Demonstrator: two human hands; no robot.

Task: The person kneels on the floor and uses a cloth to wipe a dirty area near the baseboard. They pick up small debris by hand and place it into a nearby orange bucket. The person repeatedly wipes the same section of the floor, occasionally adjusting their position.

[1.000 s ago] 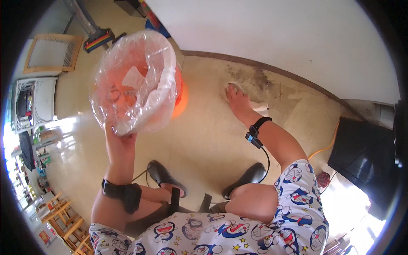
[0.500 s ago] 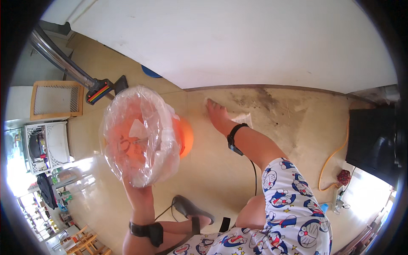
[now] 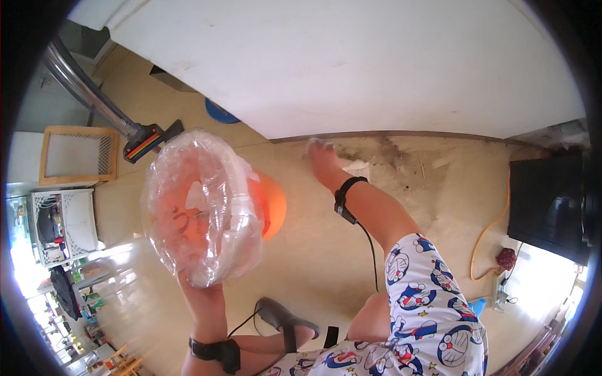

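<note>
An orange bin (image 3: 271, 203) lined with a clear plastic bag (image 3: 244, 250) is at centre-left, its wide mouth facing up. My left forearm reaches to the bin's near side. The bag hides the fingers of my left hand (image 3: 199, 279), which seems closed on the bin. My right hand (image 3: 323, 160) is low over the floor, close to the base of the white panel. Its fingers are smeared by motion, with a whitish blur around them. A white piece like paper or cloth (image 3: 356, 165) shows beside its wrist; I cannot tell if the hand holds it.
Dark dirt (image 3: 392, 150) marks the floor along the white panel (image 3: 338, 69). A vacuum-like tube (image 3: 94, 94) with a dark head stands at the upper left, by a wood-framed mesh piece (image 3: 78, 155). A black box-like object (image 3: 545, 207) and an orange cable (image 3: 495, 225) are at right.
My right hand has moved slightly away from me toward the panel's base and is now more blurred. The white piece has shifted the same way. The bin stays nearly in place.
</note>
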